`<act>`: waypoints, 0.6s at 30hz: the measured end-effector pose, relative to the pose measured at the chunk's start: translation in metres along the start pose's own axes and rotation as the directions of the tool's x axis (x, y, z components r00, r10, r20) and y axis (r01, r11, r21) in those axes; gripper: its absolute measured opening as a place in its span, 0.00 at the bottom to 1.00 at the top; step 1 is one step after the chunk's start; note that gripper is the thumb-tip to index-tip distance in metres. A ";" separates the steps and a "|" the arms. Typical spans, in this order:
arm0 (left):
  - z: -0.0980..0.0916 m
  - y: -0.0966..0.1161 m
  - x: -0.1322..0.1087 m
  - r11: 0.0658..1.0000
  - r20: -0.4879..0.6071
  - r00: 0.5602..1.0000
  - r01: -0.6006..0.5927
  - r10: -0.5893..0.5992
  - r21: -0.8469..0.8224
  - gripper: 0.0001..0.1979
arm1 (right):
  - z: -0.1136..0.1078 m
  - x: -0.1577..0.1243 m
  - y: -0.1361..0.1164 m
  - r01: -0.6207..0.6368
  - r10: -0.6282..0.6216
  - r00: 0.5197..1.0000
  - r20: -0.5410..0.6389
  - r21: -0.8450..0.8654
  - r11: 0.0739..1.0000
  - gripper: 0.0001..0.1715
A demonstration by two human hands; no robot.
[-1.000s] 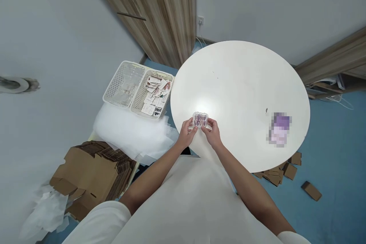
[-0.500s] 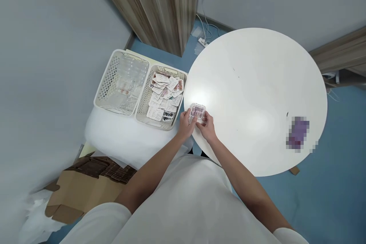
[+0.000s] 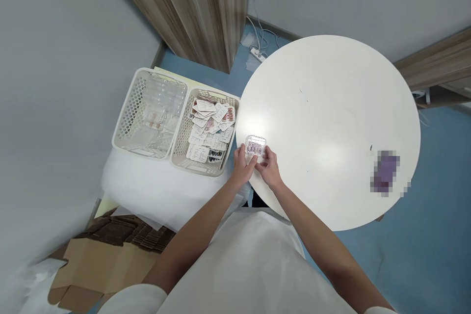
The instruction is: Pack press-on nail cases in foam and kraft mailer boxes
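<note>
A small clear plastic box [image 3: 255,145] with purplish pieces inside sits over the left edge of the round white table [image 3: 331,108]. My left hand [image 3: 243,164] grips its near left corner, fingers closed on it. My right hand [image 3: 269,168] pinches its near right side. Both forearms reach forward from my white shirt.
Left of the table stand two white perforated baskets: one [image 3: 211,167] holds several printed cards, the other [image 3: 127,122] holds clear plastic pieces. White foam sheets [image 3: 147,189] lie under them. Flattened cardboard boxes [image 3: 110,250] lie at lower left. A blurred purple item [image 3: 384,172] rests at the table's right.
The view swung left and down, bringing the baskets closer to centre. Both hands stayed on the clear box, which now sits nearer the table's left edge.
</note>
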State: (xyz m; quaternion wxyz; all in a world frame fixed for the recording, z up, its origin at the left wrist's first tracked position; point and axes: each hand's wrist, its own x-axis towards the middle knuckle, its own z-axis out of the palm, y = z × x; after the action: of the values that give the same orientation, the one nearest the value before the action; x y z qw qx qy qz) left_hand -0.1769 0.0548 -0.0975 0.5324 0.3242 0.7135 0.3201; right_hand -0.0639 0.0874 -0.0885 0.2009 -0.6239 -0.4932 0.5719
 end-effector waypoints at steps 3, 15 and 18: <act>0.004 -0.001 -0.002 1.000 -0.019 1.000 -0.018 0.017 -0.026 0.38 | -0.001 0.001 -0.002 -0.058 0.060 0.998 -0.017 0.113 0.992 0.44; 0.022 -0.021 -0.044 0.997 -0.143 0.989 0.017 -0.026 -0.069 0.42 | -0.017 -0.011 0.011 -0.152 0.149 0.988 0.035 0.354 0.923 0.34; 0.022 -0.026 -0.063 0.998 -0.129 0.991 0.015 -0.022 -0.057 0.42 | -0.023 -0.015 0.012 -0.209 0.205 0.977 0.052 0.398 0.893 0.29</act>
State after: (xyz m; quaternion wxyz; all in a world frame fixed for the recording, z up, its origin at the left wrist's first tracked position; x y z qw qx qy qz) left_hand -0.1444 -0.0083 -0.0890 0.4966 0.2809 0.7404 0.3553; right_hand -0.0365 0.0765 -0.0843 0.2605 -0.6157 -0.2971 0.6818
